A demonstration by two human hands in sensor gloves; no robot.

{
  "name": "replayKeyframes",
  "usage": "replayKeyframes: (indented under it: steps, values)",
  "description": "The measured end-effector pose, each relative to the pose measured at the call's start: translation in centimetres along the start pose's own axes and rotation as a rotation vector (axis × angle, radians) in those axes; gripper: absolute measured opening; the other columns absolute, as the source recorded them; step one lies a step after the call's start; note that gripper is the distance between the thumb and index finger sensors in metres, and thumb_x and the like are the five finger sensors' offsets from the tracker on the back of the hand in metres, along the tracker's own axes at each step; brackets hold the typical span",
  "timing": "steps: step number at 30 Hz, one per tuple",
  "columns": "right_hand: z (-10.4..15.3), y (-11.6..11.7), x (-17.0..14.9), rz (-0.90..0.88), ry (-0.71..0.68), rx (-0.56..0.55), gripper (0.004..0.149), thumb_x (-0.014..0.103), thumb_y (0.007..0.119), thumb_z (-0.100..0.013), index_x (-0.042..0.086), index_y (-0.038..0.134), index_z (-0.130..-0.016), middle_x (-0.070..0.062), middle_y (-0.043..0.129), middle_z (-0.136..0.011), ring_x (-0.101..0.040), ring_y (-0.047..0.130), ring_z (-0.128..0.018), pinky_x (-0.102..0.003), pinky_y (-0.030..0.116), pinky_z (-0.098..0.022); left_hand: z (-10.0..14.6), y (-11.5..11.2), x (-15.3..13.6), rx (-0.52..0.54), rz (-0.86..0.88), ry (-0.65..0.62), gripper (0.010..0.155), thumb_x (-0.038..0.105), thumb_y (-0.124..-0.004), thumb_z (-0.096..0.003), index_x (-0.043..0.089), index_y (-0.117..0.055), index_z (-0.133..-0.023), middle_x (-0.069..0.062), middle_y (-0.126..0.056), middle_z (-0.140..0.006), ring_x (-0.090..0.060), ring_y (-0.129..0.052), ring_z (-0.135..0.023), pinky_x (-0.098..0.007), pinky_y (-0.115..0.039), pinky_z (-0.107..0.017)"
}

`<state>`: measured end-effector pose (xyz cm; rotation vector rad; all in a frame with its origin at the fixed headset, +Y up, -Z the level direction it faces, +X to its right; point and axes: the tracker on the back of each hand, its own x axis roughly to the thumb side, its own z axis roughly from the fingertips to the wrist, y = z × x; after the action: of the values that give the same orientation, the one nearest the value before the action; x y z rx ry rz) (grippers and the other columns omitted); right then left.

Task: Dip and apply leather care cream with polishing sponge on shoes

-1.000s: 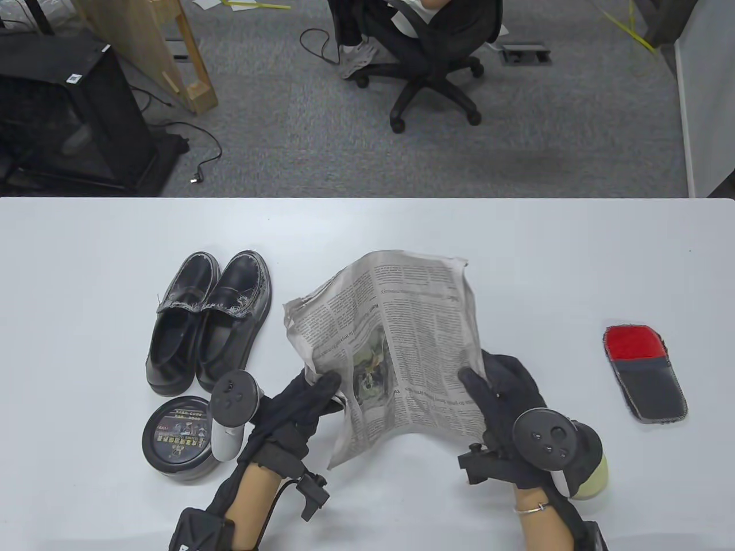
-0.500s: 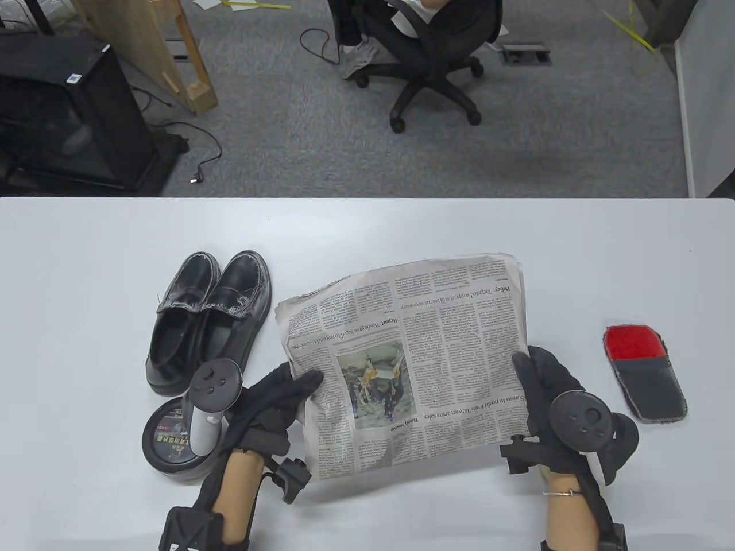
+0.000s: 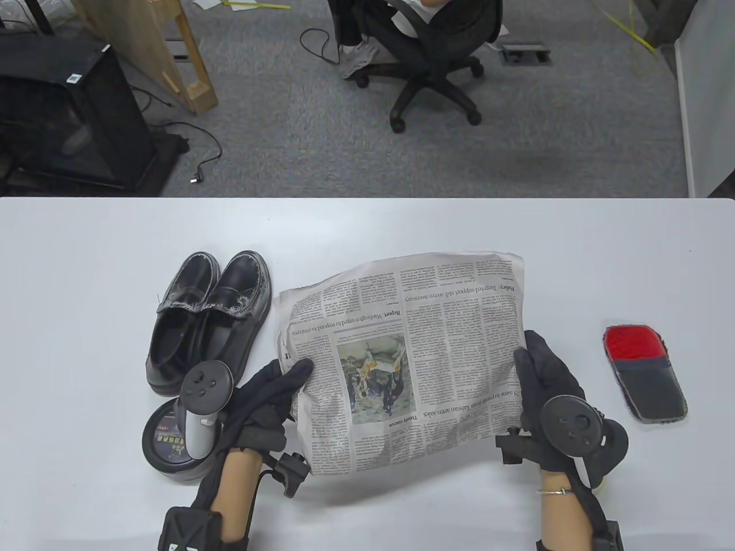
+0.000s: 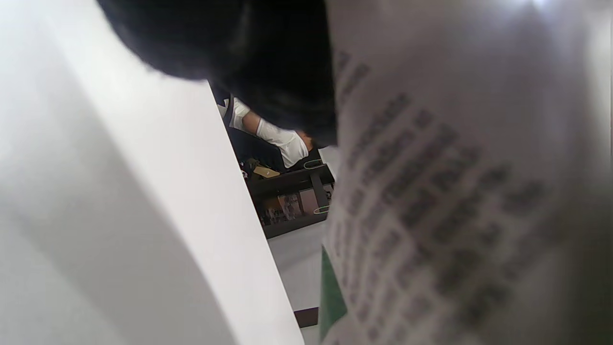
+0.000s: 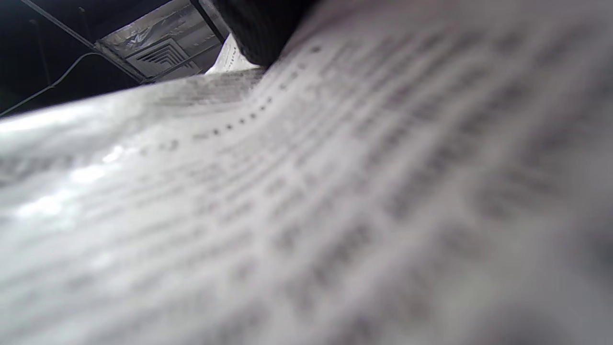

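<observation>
A sheet of newspaper (image 3: 413, 356) is spread in the middle of the white table (image 3: 367, 229), bulging up a little. My left hand (image 3: 281, 381) grips its left edge and my right hand (image 3: 531, 367) grips its right edge. Both wrist views are filled by blurred newsprint (image 4: 455, 201) (image 5: 335, 201). A pair of scuffed black loafers (image 3: 209, 318) lies left of the paper. A round black tin of care cream (image 3: 169, 442), lid on, sits below the shoes, partly behind my left tracker. A red and grey polishing sponge (image 3: 646, 373) lies at the right.
A pale yellow object (image 3: 600, 487) peeks out behind my right wrist. Beyond the table's far edge are grey carpet, an office chair (image 3: 428, 63) and a black cabinet (image 3: 63, 115).
The newspaper was folded and held up; both hands moved apart, unfolding it wide, and then lowered it flatter towards the table.
</observation>
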<state>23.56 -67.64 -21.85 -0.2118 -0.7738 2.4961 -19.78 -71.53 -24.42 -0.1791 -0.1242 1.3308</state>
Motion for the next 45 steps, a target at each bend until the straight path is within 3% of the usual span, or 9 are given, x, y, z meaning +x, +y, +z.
replayKeyframes:
  steps: [8,20,23,25,29,33,38,41,45]
  values:
    - [-0.7,-0.3,-1.3,-0.170,0.090,0.044,0.041,0.036,0.062,-0.062,0.021,0.064,-0.100,0.006,0.088,-0.086,-0.017,0.098,-0.068,-0.026,0.088,-0.049,-0.1,0.5,-0.2,-0.008,0.103,-0.008,0.046,0.042,-0.072,-0.0625,0.013,-0.075,-0.098,-0.002,-0.100,-0.063,-0.013,-0.098,-0.041,-0.029,-0.087,-0.032]
    - [-2.7,-1.2,-5.4,-0.980,-0.036,0.470,0.067,0.028,0.077,-0.057,0.009,0.048,-0.114,0.010,0.086,-0.090,-0.022,0.091,-0.081,-0.039,0.083,-0.062,-0.9,2.8,0.1,-0.021,0.113,0.028,0.047,0.025,-0.066,-0.0679,0.003,-0.062,-0.109,-0.017,-0.092,-0.088,-0.029,-0.095,-0.067,-0.041,-0.084,-0.049]
    - [-2.9,-2.0,-5.5,-0.829,-0.116,0.524,0.059,0.024,0.080,-0.054,0.025,0.056,-0.109,0.018,0.087,-0.083,-0.019,0.089,-0.083,-0.043,0.080,-0.066,-1.9,3.0,0.1,-0.044,0.026,0.069,0.047,0.022,-0.066,-0.0680,0.007,-0.059,-0.112,-0.018,-0.088,-0.094,-0.032,-0.093,-0.073,-0.044,-0.083,-0.052]
    - [-2.8,-2.1,-5.2,-0.703,-0.146,0.594,0.041,0.022,0.081,-0.054,0.043,0.071,-0.088,0.022,0.087,-0.082,-0.019,0.089,-0.083,-0.052,0.073,-0.070,-2.7,2.8,0.4,-0.052,-0.035,0.089,0.047,0.020,-0.065,-0.0678,0.011,-0.057,-0.113,-0.019,-0.085,-0.098,-0.035,-0.090,-0.077,-0.047,-0.081,-0.055]
    - [-2.4,-1.3,-5.2,-0.575,-0.137,0.627,0.028,0.021,0.080,-0.054,0.049,0.079,-0.062,0.021,0.086,-0.087,-0.025,0.084,-0.092,-0.060,0.066,-0.071,-3.9,2.3,0.9,-0.035,-0.125,0.112,0.047,0.019,-0.065,-0.0681,0.014,-0.055,-0.114,-0.018,-0.081,-0.104,-0.037,-0.086,-0.083,-0.050,-0.078,-0.059]
    - [-1.9,0.5,-5.7,-0.400,-0.104,0.735,0.027,0.022,0.080,-0.055,0.049,0.079,-0.057,0.017,0.084,-0.094,-0.030,0.079,-0.098,-0.061,0.063,-0.072,-5.2,2.3,1.2,0.037,-0.258,0.164,0.051,0.023,-0.062,-0.0694,0.012,-0.047,-0.117,-0.020,-0.074,-0.110,-0.040,-0.080,-0.090,-0.053,-0.074,-0.063]
    - [-1.1,2.7,-5.2,-0.183,-0.078,0.732,0.025,0.024,0.081,-0.054,0.048,0.080,-0.058,0.013,0.086,-0.091,-0.026,0.084,-0.089,-0.054,0.072,-0.070,-5.3,2.3,2.0,0.087,-0.438,0.178,0.081,0.039,-0.065,-0.0681,-0.004,-0.020,-0.120,-0.040,-0.036,-0.119,-0.059,-0.050,-0.102,-0.066,-0.059,-0.069]
    - [-0.5,3.6,-4.1,-0.107,-0.105,0.713,0.024,0.023,0.081,-0.054,0.047,0.081,-0.059,0.011,0.086,-0.089,-0.024,0.086,-0.084,-0.051,0.075,-0.068,-3.9,2.1,3.1,0.106,-0.501,0.106,0.085,0.044,-0.068,-0.0658,-0.004,-0.023,-0.119,-0.043,-0.033,-0.118,-0.061,-0.047,-0.101,-0.065,-0.058,-0.069]
    - [0.4,4.0,-2.3,0.113,-0.211,0.701,0.024,0.024,0.081,-0.053,0.047,0.080,-0.060,0.012,0.085,-0.090,-0.024,0.086,-0.085,-0.050,0.075,-0.069,-1.2,0.7,5.0,0.143,-0.775,-0.025,0.068,0.042,-0.074,-0.0625,0.006,-0.049,-0.115,-0.032,-0.056,-0.112,-0.050,-0.064,-0.094,-0.057,-0.067,-0.067]
